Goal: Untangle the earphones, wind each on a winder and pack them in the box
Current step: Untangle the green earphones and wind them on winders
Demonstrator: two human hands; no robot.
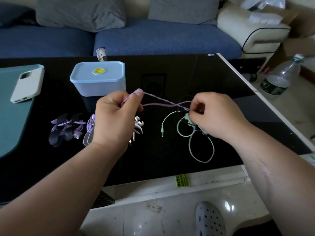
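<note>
gripping one purple cord (173,104): left hand (112,120), right hand (216,114).

A glossy black worktop (153,164) with a white rim fills the middle of the room. Behind it runs a blue sofa (162,41) carrying two grey cushions (80,12). At its right end stands a cream padded seat (252,33) with dark piping. Pale, scuffed floor tiles (170,217) gleam in front. Brown shapes at the upper right look like cardboard boxes (301,21). The light is dim.
</note>
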